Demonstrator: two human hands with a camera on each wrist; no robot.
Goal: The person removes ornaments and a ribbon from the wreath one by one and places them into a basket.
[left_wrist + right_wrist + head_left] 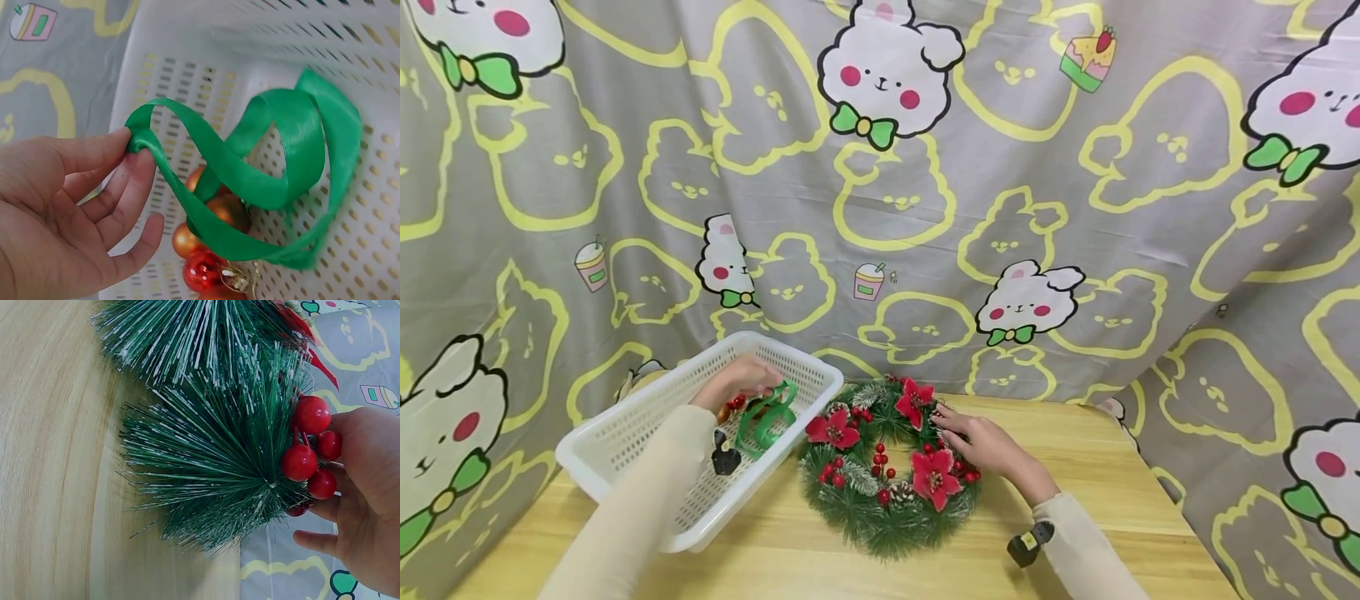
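Over the white plastic basket [625, 433], my left hand [741, 383] pinches one end of a green ribbon [281, 150] between thumb and fingers. The rest of the ribbon loops down into the basket. A Christmas wreath [887, 533] of frosted green needles lies flat on the table, decorated with red flowers [936, 477], red berries [300, 462] and a pine cone [901, 493]. My right hand [985, 442] holds the wreath at its right side, beside a berry cluster. Some of its fingertips are hidden behind the berries and needles.
Gold and red ornament balls [203, 272] lie in the basket beneath the ribbon. The basket stands left of the wreath on the wooden table [1075, 492]. A patterned grey curtain [910, 208] hangs behind and around the table.
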